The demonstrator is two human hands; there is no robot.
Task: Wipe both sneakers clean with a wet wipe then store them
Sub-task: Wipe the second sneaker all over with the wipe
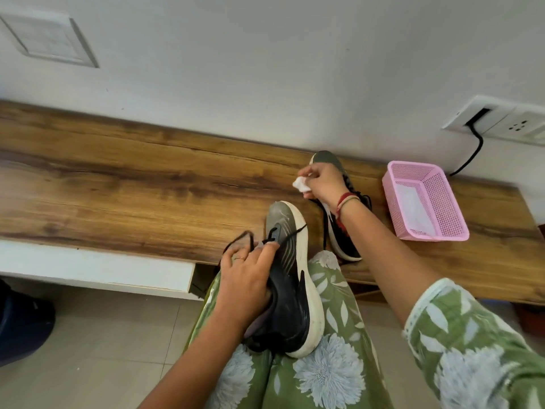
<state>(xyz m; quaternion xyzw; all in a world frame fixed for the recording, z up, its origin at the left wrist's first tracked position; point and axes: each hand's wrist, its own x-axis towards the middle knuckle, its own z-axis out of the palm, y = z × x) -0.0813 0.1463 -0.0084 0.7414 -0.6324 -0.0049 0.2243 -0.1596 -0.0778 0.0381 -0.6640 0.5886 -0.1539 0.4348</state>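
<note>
On the person's green floral lap, the left hand [244,278] grips a grey-and-black lace-up sneaker with a thick white sole [295,293] by its collar and laces, the toe reaching over the front edge of the brown wooden bench [132,178]. The right hand [324,181] pinches a crumpled white wet wipe [301,185] just above the matching second sneaker [343,234], which lies on the bench toward its right end. Beside that shoe, nearer the right edge, stands a pink perforated plastic basket [413,164] with a white sheet [413,205] inside.
</note>
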